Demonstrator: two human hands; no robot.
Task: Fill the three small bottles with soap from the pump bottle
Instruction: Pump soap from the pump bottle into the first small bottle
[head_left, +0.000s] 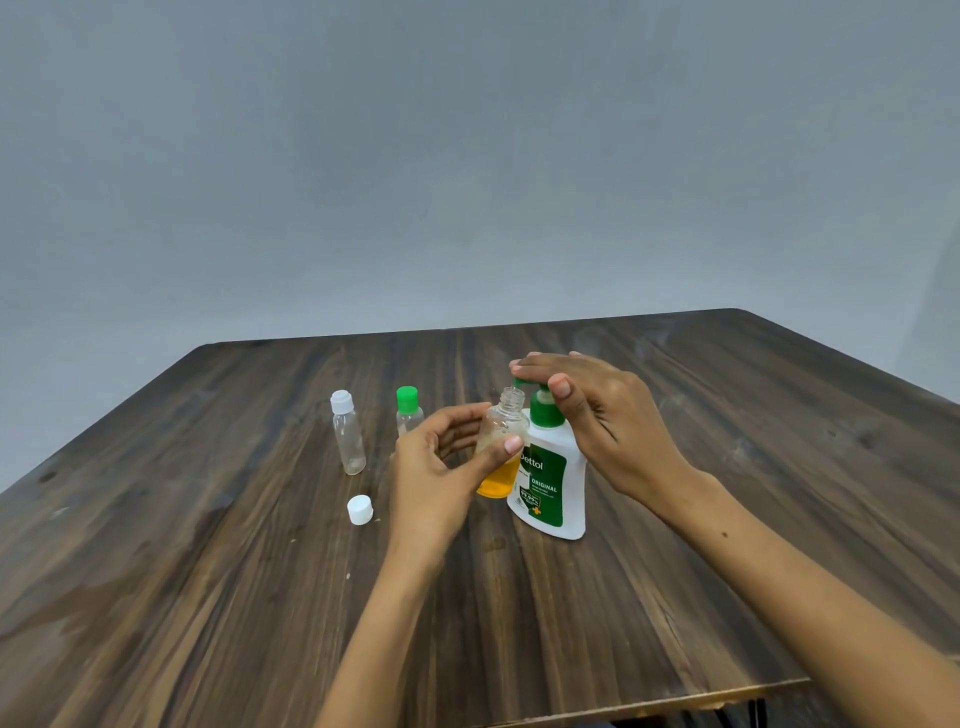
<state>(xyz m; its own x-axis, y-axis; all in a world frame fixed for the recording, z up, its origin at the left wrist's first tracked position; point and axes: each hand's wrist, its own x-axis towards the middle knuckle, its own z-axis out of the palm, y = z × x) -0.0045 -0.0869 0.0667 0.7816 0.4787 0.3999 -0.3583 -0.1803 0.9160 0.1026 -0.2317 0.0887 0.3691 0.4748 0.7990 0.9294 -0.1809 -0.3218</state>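
Grey, bare wall stands behind a dark wood-grain bench (675, 597) that carries everything in this single head view. Near the middle stands the white pump bottle with a green label and green pump head (553, 483). The right hand (597, 415) lies flat over the pump head, fingers straight and gripping nothing, placed, I judge, to press soap out. The left hand (441, 467) curls its thumb and fingers round the uncapped small clear plastic bottle (501, 431), raising it beside the pump bottle so its open neck sits right under the spout; amber soap fills its lower part. Its loose white round cap (360, 509) lies on the bench just left of that hand, out of the way. Farther left stand a slim clear bottle with a white cap (347, 434) and a clear bottle with a green cap (408, 413), both closed, upright and apparently unfilled, so they probably await their turn.
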